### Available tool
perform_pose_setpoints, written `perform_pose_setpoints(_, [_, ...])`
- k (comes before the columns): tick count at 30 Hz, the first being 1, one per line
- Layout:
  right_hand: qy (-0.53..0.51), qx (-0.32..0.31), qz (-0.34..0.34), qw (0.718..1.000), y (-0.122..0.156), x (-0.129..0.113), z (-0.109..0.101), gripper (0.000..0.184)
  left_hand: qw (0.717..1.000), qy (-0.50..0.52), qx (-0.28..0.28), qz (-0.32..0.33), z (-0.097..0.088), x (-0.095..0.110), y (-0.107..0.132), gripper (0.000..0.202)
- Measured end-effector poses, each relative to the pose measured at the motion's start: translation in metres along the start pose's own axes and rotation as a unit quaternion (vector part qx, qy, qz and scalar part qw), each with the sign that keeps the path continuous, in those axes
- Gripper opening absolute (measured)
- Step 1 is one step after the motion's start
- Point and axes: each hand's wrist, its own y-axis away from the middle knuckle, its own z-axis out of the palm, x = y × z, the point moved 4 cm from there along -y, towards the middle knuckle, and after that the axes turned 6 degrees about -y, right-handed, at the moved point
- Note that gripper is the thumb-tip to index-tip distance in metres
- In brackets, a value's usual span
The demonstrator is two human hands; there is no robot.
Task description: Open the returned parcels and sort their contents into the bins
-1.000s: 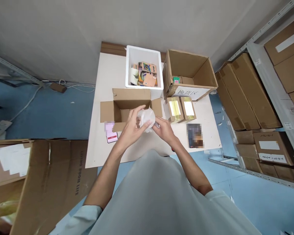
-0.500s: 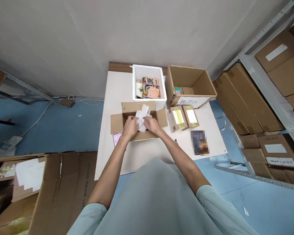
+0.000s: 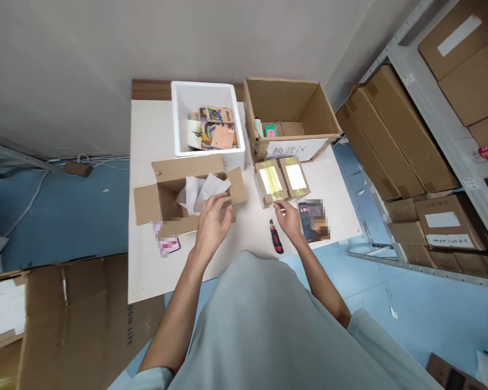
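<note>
My left hand (image 3: 213, 218) is over the right front edge of an open cardboard box (image 3: 179, 225), thumb and fingers apart, holding nothing I can see. Crumpled white paper (image 3: 199, 194) lies inside that box. My right hand (image 3: 288, 221) hovers in front of two small taped boxes, fingers loosely bent and apart. Left of it a black-and-red utility knife (image 3: 275, 238) rests on the table. The small taped boxes (image 3: 271, 181) carry white labels. Just right of my right hand lies a dark printed item (image 3: 311, 221), partly pixelated.
Behind stand a white foam bin (image 3: 177, 124) with several small packs and a large open carton (image 3: 254, 108) with a handwritten label. A phone (image 3: 168, 246) lies by the box's front left. Shelving with cartons (image 3: 398, 141) flanks the table (image 3: 154, 281) on the right.
Both hands have let go of the white paper, which now lies in the box. My right hand has moved right, toward the small boxes and knife. The view has shifted right.
</note>
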Motion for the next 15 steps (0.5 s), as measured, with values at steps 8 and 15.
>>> perform_pose_setpoints(8, [0.13, 0.105, 0.31, 0.936, 0.054, 0.196, -0.103, 0.058, 0.972, 0.034, -0.231, -0.01, 0.156, 0.06, 0.023, 0.031])
perform_pose_setpoints(15, [0.228, -0.028, 0.485, 0.844, 0.081, 0.257, -0.139, 0.096, 0.942, 0.014, -0.332, -0.042, 0.22, 0.09, 0.04, 0.037])
